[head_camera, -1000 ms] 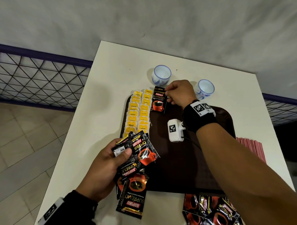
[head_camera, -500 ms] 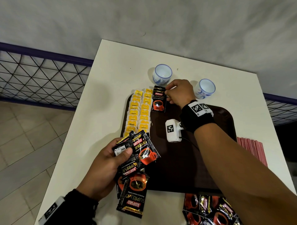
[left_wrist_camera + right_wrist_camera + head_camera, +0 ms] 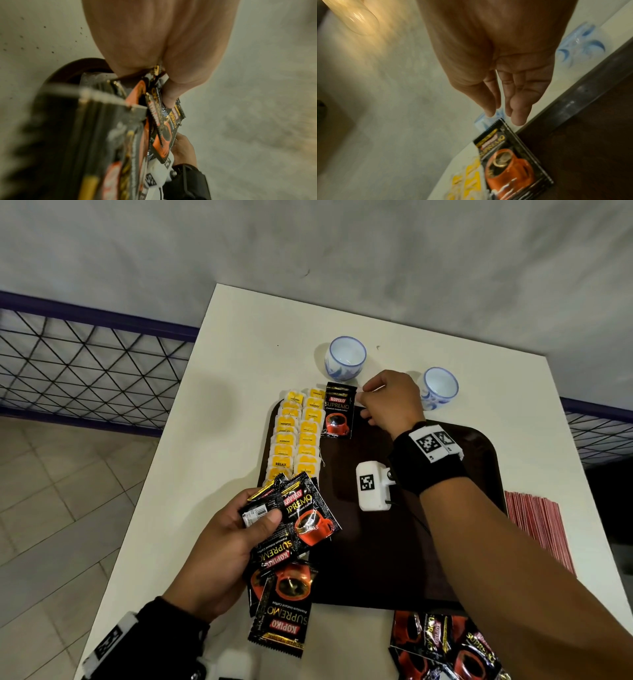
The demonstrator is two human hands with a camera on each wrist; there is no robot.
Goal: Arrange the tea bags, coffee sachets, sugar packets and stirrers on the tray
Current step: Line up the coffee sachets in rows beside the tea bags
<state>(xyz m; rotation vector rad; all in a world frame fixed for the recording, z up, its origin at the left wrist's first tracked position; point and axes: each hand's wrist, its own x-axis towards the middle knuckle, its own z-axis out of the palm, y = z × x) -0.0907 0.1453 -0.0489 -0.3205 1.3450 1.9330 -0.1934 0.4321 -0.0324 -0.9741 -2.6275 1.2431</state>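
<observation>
A dark brown tray (image 3: 394, 559) lies in the middle of the white table. Yellow tea bags (image 3: 298, 436) sit in two columns along its left side. One black coffee sachet (image 3: 338, 415) lies flat beside them at the tray's far edge, also visible in the right wrist view as sachet (image 3: 511, 162). My right hand (image 3: 363, 402) hovers just right of the sachet's top corner; its fingers (image 3: 518, 116) are straight and hold nothing. My left hand (image 3: 265, 522) grips a fanned bunch of coffee sachets (image 3: 301, 522) over the tray's near left corner, thumb on top.
Two white-and-blue cups (image 3: 345, 358) (image 3: 439, 387) stand beyond the tray. Red stirrers (image 3: 537, 529) lie right of the tray. More coffee sachets (image 3: 445, 645) are piled at the table's near edge. A mesh railing (image 3: 85, 371) runs past the table's left side.
My right hand has let go of the single sachet's top corner and drawn slightly right. The sachet stays flat on the tray. The left hand has not moved.
</observation>
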